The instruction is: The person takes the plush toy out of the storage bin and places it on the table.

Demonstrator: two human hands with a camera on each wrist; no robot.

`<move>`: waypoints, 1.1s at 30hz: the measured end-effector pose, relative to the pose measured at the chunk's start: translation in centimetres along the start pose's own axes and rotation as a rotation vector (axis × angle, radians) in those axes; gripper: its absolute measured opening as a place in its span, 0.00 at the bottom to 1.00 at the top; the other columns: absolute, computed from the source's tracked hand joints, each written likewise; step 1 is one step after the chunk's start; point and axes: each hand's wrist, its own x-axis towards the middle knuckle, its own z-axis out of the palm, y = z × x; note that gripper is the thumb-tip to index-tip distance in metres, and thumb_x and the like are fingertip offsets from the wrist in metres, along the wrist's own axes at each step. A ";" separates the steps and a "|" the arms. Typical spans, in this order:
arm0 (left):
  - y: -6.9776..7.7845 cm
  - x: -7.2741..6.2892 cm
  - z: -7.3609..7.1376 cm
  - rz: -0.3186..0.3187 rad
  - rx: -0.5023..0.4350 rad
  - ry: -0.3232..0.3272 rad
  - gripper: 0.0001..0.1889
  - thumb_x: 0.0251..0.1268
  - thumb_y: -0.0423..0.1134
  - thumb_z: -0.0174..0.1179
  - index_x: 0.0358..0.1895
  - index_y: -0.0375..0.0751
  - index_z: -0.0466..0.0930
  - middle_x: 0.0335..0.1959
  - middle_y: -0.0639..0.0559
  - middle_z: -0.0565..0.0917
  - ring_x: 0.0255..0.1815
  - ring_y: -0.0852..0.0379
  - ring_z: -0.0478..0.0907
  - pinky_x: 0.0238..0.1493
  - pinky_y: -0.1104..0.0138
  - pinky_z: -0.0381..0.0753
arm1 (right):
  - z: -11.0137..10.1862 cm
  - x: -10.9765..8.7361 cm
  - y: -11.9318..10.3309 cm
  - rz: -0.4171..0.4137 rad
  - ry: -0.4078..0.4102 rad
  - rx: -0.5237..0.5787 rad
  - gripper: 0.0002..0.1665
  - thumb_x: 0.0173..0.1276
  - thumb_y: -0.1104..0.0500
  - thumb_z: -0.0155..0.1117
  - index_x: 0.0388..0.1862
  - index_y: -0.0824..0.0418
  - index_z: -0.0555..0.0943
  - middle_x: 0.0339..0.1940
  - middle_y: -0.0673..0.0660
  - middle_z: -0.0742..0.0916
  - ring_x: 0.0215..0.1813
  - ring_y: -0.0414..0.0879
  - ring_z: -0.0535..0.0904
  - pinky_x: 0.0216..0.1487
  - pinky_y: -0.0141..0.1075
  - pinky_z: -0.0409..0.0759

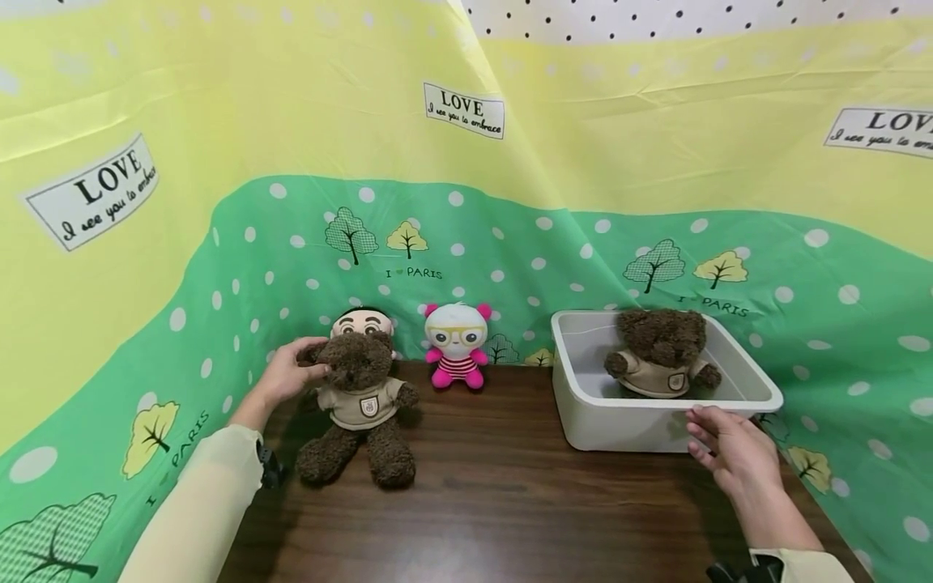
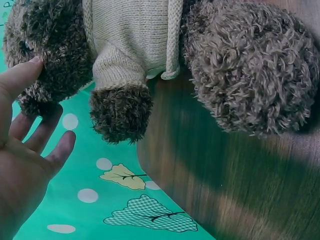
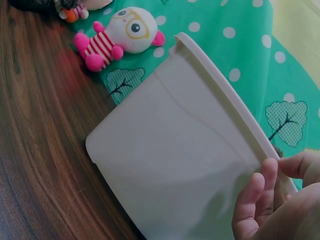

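At the left, a dark brown teddy bear [image 1: 368, 409] in a beige knitted top leans back on the table. My left hand [image 1: 294, 374] grips the side of its head by one ear, the thumb [image 2: 30, 70] on the face and some fingers behind. Over at the right, my right hand [image 1: 739, 453] pinches the front rim of a light grey plastic bin [image 1: 619, 425], with the other fingers loosely bent along its outer wall. Inside this bin sits a similar brown teddy bear [image 1: 659, 352], its lower part hidden by the front wall.
Behind the left bear is a doll [image 1: 363, 320] with thick eyebrows, mostly hidden. A pink and white plush toy [image 1: 457, 348] with yellow glasses sits at the back middle of the dark wooden table [image 1: 481, 486]. Green and yellow printed cloth [image 1: 496, 235] encloses the table's back and sides.
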 end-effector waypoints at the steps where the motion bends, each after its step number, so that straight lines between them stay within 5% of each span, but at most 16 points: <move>1: 0.1 0.0 0.0 -0.003 -0.003 0.001 0.30 0.70 0.35 0.65 0.73 0.36 0.70 0.72 0.30 0.70 0.74 0.30 0.64 0.67 0.38 0.70 | 0.0 0.0 0.0 0.001 0.002 0.001 0.12 0.74 0.55 0.67 0.28 0.47 0.87 0.28 0.42 0.90 0.31 0.37 0.84 0.29 0.36 0.84; 24: 2.1 -0.4 0.1 0.018 0.100 0.111 0.24 0.73 0.41 0.63 0.68 0.37 0.76 0.69 0.34 0.73 0.70 0.33 0.68 0.66 0.38 0.69 | 0.0 0.2 -0.1 0.013 -0.003 0.011 0.12 0.74 0.55 0.67 0.27 0.48 0.87 0.28 0.42 0.90 0.31 0.37 0.84 0.29 0.37 0.84; 33: 6.1 0.5 2.3 0.109 0.029 0.152 0.22 0.72 0.40 0.65 0.65 0.38 0.79 0.65 0.36 0.78 0.68 0.35 0.72 0.67 0.39 0.70 | -0.4 0.5 0.0 0.015 -0.025 0.003 0.12 0.74 0.53 0.67 0.28 0.48 0.88 0.29 0.42 0.90 0.31 0.37 0.84 0.29 0.37 0.83</move>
